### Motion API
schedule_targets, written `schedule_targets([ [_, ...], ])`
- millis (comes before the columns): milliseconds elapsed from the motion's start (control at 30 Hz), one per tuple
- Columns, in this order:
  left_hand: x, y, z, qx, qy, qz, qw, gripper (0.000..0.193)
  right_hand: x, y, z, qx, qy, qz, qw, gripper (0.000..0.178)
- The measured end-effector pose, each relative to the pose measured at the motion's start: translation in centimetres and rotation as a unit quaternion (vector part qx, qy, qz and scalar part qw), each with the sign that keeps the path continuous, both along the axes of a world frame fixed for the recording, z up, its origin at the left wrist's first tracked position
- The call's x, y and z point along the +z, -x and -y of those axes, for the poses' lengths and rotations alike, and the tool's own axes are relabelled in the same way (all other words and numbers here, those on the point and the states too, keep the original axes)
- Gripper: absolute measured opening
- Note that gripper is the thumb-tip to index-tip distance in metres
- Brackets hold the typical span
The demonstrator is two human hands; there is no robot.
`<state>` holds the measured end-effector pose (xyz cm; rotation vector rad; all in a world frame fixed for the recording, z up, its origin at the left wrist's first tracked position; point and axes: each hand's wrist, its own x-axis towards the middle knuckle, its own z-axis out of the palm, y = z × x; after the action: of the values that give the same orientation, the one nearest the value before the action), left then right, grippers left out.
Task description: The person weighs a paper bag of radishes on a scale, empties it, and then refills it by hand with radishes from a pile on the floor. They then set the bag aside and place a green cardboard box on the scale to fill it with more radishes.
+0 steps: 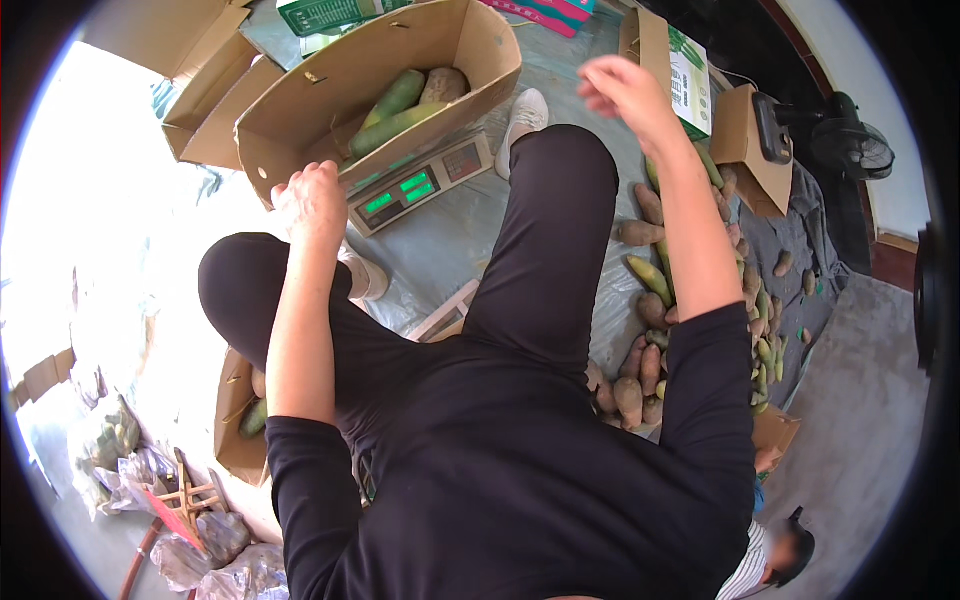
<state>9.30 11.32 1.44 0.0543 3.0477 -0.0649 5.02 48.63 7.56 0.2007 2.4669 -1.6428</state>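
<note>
My left hand grips the near rim of an open cardboard box that rests on a grey electronic scale with green lit displays. Inside the box lie green mangoes and a brownish one. My right hand hangs raised in the air to the right of the box, fingers loosely curled, and nothing shows in it. I sit with both knees in black trousers in front of the scale.
A heap of brown and green mangoes lies on a sheet at my right. More cardboard boxes stand behind it, and flat ones at the far left. A fan stands far right. Plastic bags lie lower left.
</note>
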Motion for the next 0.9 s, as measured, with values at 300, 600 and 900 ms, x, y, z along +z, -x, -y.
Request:
schedule_targets([
  [300,0.0,-0.1,-0.6,0.002,0.023,0.006,1.0,0.018,-10.8,-11.8,-9.8,-0.212,-0.004,0.122,0.97,0.012],
  [600,-0.6,0.2,0.0,-0.015,0.002,-0.007,1.0,0.023,-24.8,-27.8,-10.5,-0.228,-0.105,0.305,0.919,0.014],
  [900,-0.1,0.3,-2.0,-0.021,0.005,0.014,1.0,0.018,-30.4,-33.4,-15.5,-0.225,-0.27,0.328,0.877,0.016],
])
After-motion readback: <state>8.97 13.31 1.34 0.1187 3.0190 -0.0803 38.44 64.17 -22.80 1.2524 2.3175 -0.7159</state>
